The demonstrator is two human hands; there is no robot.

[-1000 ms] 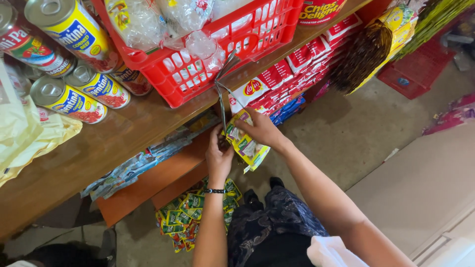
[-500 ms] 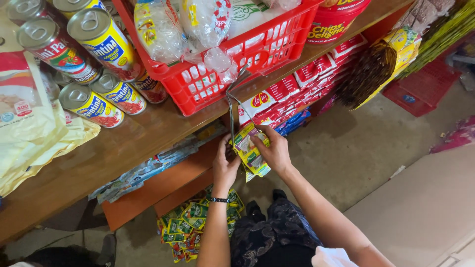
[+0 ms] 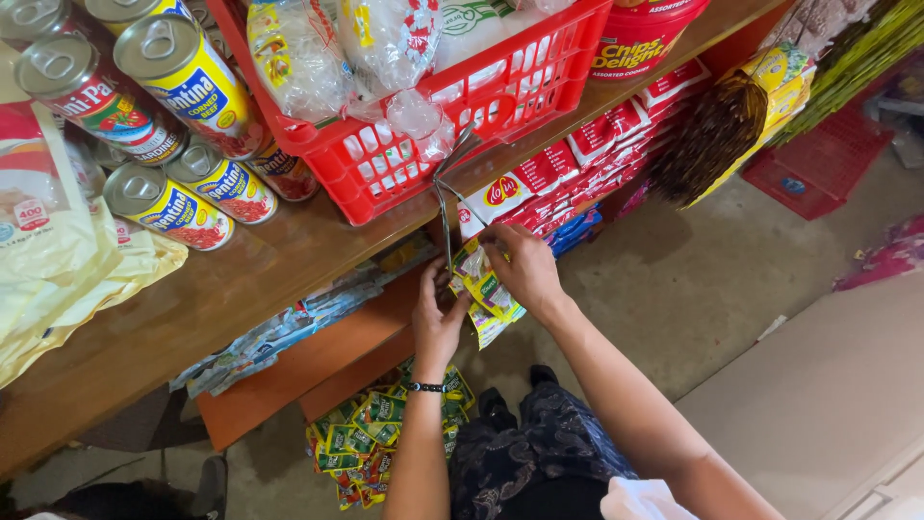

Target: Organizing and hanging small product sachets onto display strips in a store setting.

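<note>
Both my hands work on a strip of small yellow-and-green sachets (image 3: pixel 484 289) hanging from a bent wire hook (image 3: pixel 445 197) under the front edge of a wooden shelf (image 3: pixel 241 279). My left hand (image 3: pixel 438 323), with a dark band at the wrist, pinches the strip from below-left. My right hand (image 3: pixel 525 270) grips the top of the strip from the right. The hook hangs off the front of a red plastic basket (image 3: pixel 423 159).
On the shelf lie several tins (image 3: pixel 188 82), cream bags (image 3: pixel 58 250) and a red tub (image 3: pixel 640 43). Red sachet strips (image 3: pixel 597 144) and a dark bundle (image 3: pixel 707 140) hang on the right. Green sachets (image 3: pixel 371 433) lie below, and another red basket (image 3: pixel 818 164) sits on the floor.
The view has shifted, so the hands and sachet strip now sit lower in it. Both hands stay on the strip at the hook, fingers slightly adjusted.
</note>
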